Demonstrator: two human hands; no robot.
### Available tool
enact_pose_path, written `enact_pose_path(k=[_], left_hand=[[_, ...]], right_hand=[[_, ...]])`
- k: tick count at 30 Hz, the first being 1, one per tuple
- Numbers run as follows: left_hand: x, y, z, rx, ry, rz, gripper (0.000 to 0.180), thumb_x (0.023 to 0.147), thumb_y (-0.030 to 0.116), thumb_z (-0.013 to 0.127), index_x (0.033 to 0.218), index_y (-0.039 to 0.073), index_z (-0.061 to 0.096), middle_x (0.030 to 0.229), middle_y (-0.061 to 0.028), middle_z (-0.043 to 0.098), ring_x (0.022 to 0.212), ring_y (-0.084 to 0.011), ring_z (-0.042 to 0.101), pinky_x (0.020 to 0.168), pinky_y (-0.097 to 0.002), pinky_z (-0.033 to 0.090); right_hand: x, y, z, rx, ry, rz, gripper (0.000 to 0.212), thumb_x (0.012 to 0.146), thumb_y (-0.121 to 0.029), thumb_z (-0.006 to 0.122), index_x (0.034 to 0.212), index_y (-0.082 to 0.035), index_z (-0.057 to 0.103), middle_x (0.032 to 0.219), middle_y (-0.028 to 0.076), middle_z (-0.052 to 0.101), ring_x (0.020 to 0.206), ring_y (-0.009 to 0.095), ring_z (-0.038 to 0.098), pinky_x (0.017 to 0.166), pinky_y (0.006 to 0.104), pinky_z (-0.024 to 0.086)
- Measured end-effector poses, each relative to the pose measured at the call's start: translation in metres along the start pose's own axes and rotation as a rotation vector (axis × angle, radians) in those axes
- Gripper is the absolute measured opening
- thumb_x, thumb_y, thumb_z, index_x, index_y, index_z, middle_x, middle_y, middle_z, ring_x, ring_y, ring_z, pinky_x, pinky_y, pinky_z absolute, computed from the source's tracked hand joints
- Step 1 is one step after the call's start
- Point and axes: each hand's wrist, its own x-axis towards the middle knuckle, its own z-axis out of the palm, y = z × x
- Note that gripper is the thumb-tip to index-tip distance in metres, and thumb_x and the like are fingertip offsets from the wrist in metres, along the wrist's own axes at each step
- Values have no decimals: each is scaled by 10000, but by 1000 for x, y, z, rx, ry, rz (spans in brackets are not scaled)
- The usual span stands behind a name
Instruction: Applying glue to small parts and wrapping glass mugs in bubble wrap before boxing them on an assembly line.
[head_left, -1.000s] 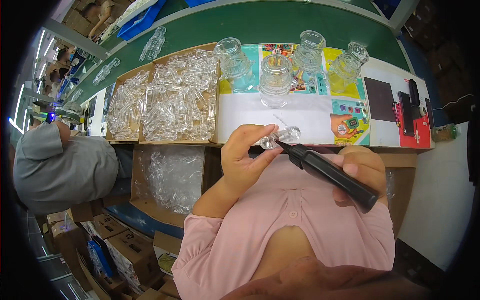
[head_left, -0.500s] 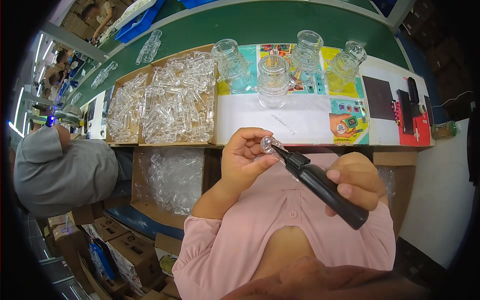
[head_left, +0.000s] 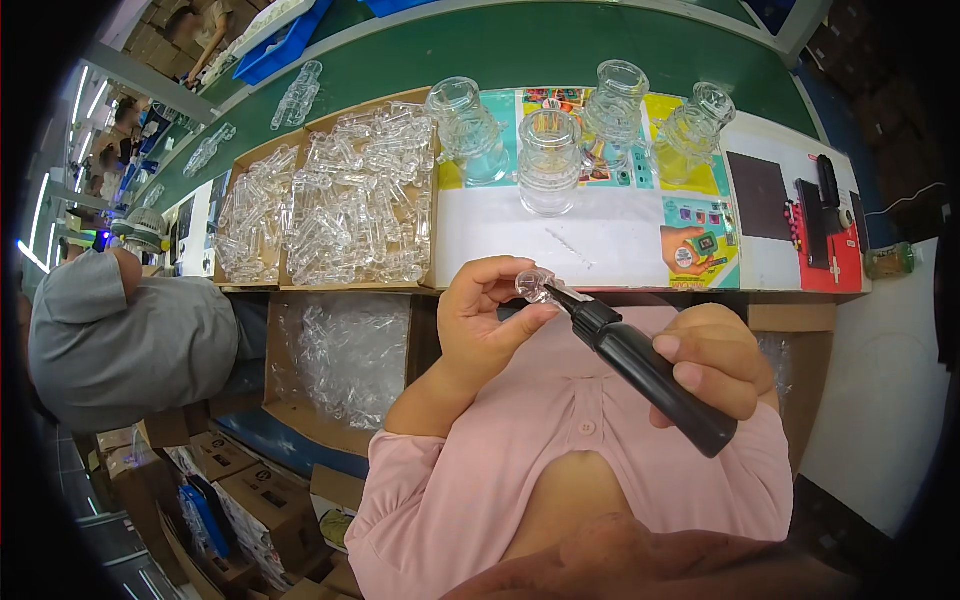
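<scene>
While left hand [head_left: 480, 325] pinches clear piece [head_left: 535, 286], right hand [head_left: 715, 360] grips black bottle [head_left: 645, 372].

Your left hand [head_left: 490, 320] pinches a small clear plastic piece [head_left: 535, 285] between thumb and fingertips, raised just above your chest. Your right hand [head_left: 715, 360] is wrapped around a black bottle [head_left: 650, 370], tilted so that its narrow black nozzle [head_left: 560, 296] touches the clear piece. Just beyond your hands lies a white mat [head_left: 560, 245], and further out stand four clear jars [head_left: 548, 160] in a loose row. Beyond your left hand, a cardboard tray [head_left: 330, 205] is heaped with clear plastic parts. Below that, to the left of your left hand, a box lined with clear plastic film [head_left: 345, 350] sits open. Further left sits another person in grey [head_left: 130, 335].
</scene>
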Motion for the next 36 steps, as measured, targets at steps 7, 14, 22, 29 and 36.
enact_pose_path(k=[7,14,22,29,36], left_hand=[[2,-2,0,153,19,137,387,675,-23,717,1007,-16,519,943,-131,595,862,-170,597,748,-258,492],[7,-8,-5,435,79,270,389,647,0,733,997,3,564,938,-123,590,797,-165,586,685,-253,485],[51,-81,-52,552,346,-22,377,728,15,643,1086,2,525,926,-107,537,761,-154,557,663,-254,475],[68,-112,-57,936,326,-54,354,717,78,669,1023,15,504,881,-118,576,773,-243,560,670,-319,464],[47,-32,-77,1451,317,298,210,673,123,697,817,37,570,863,-124,548,803,-299,506,701,-381,417]], right_hand=[[1,-1,-10,77,-19,228,472,724,-252,703,1076,-55,458,929,128,543,725,243,569,626,336,477],[-22,34,24,614,782,891,331,863,-308,517,1010,-13,491,936,82,550,765,164,544,669,290,469],[-49,82,25,1315,1237,1064,201,888,-208,487,944,-22,538,817,124,601,404,82,391,334,147,308],[-64,80,16,1372,1210,1087,185,876,-216,511,927,-40,537,787,79,549,464,85,373,341,143,285],[-67,82,10,1420,1226,1058,264,878,-231,507,931,27,497,824,146,553,436,87,367,325,143,279]])
